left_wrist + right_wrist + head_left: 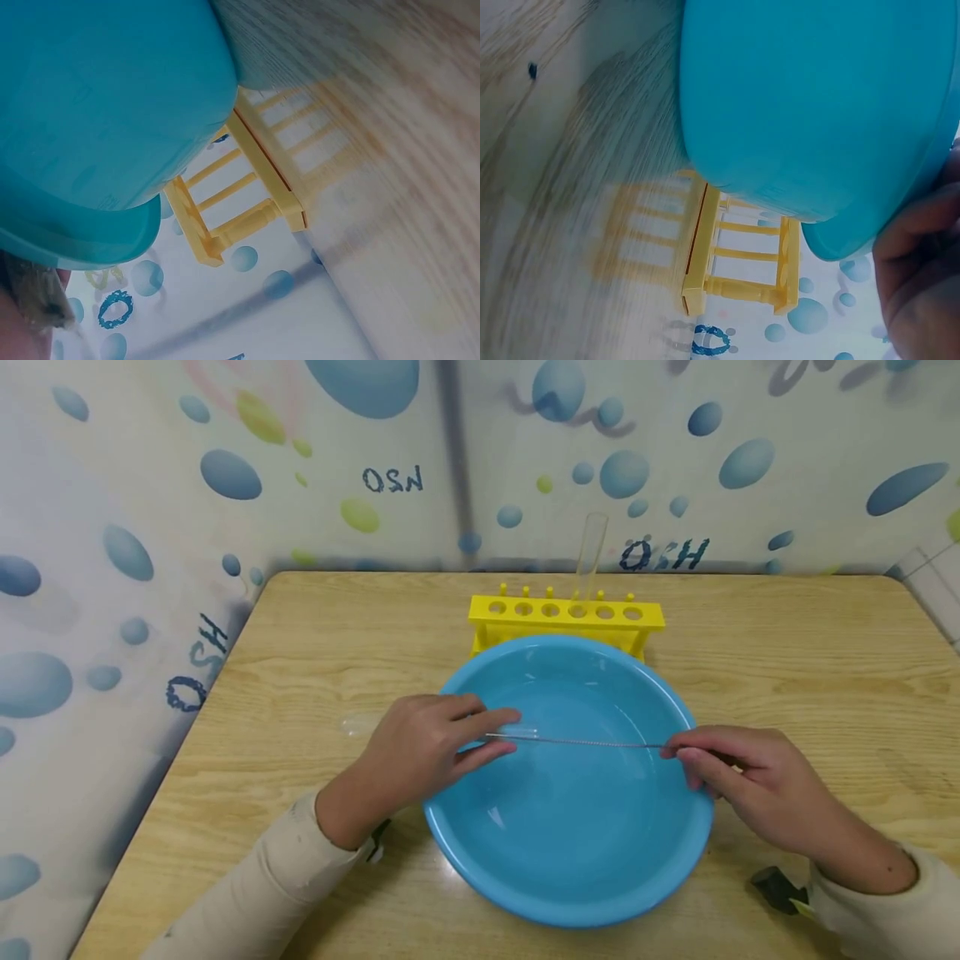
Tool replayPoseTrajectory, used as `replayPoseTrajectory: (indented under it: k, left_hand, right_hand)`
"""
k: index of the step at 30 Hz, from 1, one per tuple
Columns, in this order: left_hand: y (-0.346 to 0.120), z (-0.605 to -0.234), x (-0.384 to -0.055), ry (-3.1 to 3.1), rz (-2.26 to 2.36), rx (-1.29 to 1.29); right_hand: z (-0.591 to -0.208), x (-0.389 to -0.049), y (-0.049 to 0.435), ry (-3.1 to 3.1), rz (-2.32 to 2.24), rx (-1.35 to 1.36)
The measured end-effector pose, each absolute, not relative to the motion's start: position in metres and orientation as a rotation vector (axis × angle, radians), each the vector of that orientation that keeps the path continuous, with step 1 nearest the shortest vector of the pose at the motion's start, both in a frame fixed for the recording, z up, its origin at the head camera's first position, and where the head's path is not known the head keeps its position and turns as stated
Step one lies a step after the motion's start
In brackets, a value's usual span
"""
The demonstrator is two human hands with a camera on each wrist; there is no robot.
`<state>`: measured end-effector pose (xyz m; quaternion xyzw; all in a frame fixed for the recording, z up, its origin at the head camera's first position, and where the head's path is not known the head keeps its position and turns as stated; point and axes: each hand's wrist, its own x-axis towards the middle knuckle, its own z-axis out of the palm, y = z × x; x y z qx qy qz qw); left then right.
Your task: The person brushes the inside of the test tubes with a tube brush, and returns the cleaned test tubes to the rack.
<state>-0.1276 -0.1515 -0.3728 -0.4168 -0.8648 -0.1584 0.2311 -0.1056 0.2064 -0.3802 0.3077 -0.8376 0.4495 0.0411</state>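
Note:
My left hand [420,743] holds a clear test tube [358,724] lying nearly level, its mouth pointing right over the blue basin [570,827]. Between finger and thumb, my right hand [757,785] pinches the thin twisted-wire handle of what looks like a test tube brush [600,743] above the basin's right rim. The wire runs left to the tube's mouth and the left fingertips; the brush head is hidden by the left hand. At the left wrist view's edge, a blurred see-through piece [37,292] shows beside the left hand.
Behind the basin stands a yellow test tube rack [567,610] with another clear test tube [591,556] upright in one hole. They stand on a wooden table [337,635], against a wall [300,518] patterned with blue and green drops.

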Motion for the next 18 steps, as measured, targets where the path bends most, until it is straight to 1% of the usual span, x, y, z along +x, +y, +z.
replayPoseTrajectory:
  k: [13,18]
  left_hand:
    - [-0.1522,-0.3718,-0.1271,-2.364,-0.478,-1.192]
    - [-0.1521,-0.371,-0.127,-2.362,-0.473,-1.193]
  right_hand:
    - [-0.3759,-0.1044,0.2099,-2.736,1.527,0.807]
    - [-0.3751,-0.1054,0.2107,-2.742,1.525,0.828]
